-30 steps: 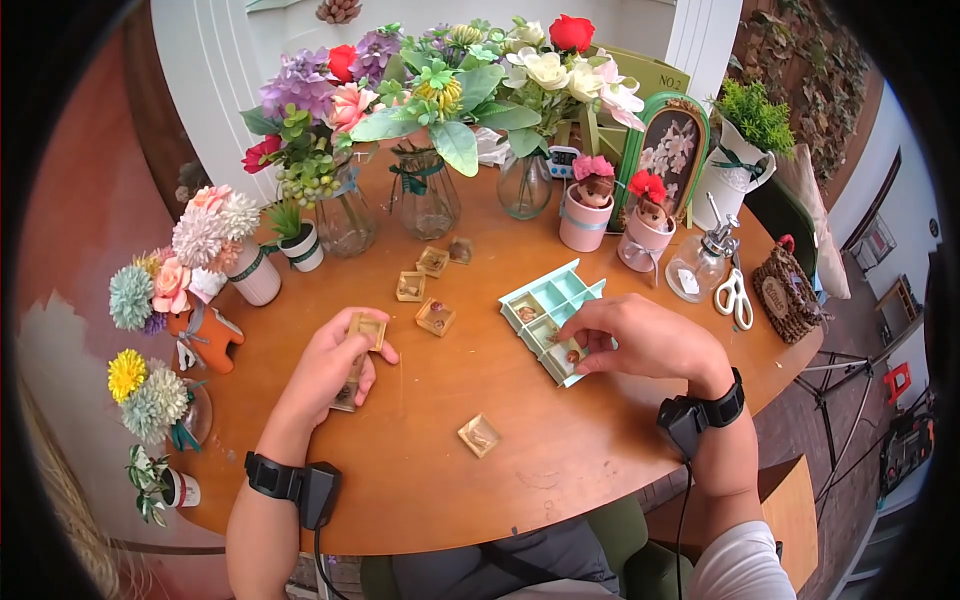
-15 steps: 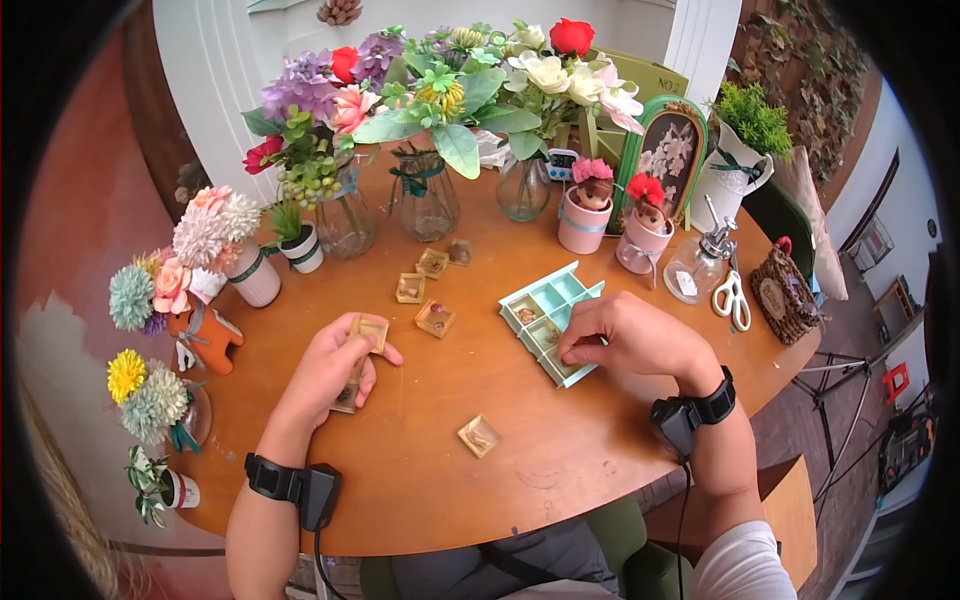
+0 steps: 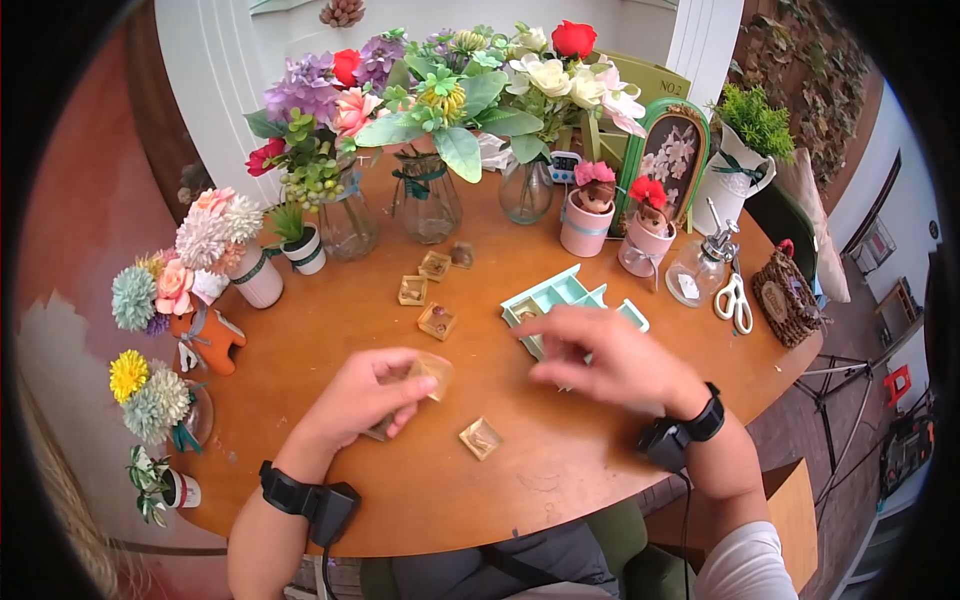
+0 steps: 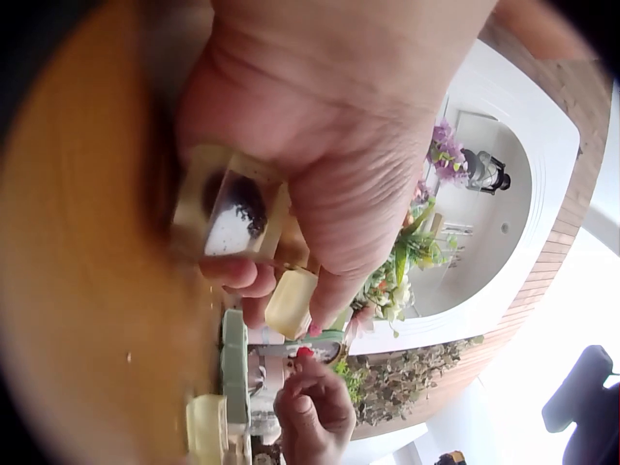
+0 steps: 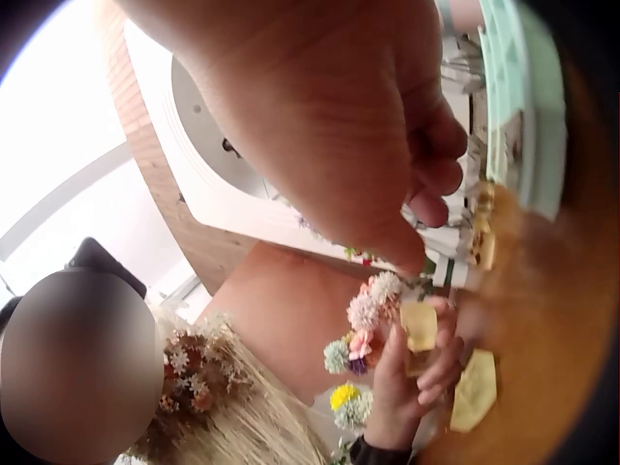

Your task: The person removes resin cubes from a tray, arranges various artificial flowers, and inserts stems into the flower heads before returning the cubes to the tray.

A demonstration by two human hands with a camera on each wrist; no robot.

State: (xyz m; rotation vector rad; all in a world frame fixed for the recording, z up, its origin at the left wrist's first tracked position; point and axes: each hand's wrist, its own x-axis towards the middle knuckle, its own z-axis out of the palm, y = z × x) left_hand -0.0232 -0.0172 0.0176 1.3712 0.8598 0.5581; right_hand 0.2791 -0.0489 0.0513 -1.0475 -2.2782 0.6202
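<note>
My left hand (image 3: 365,400) pinches a small clear, yellowish square box (image 3: 435,376) between thumb and fingers. Against its palm sits a second such box (image 4: 232,208), with something dark and white inside. Over the near side of a mint-green compartment tray (image 3: 566,287) hovers my right hand (image 3: 620,362), thumb and fingers apart and nothing visible between them. It hides much of the tray, though a small box (image 3: 522,311) shows in its left compartment. Another small box (image 3: 481,438) lies on the table between the hands.
Several more small boxes (image 3: 437,320) lie left of the tray. Flower vases (image 3: 430,200) line the back of the wooden table (image 3: 560,480). Two pink pots with dolls (image 3: 586,225), a glass spray bottle (image 3: 697,272), white scissors (image 3: 734,302) and a wicker basket (image 3: 786,300) stand to the right.
My left hand has moved right and toward me, carrying its boxes and turning the pinched one. The right hand has risen from the tray and spread its fingers; the tray's right part has shifted outward.
</note>
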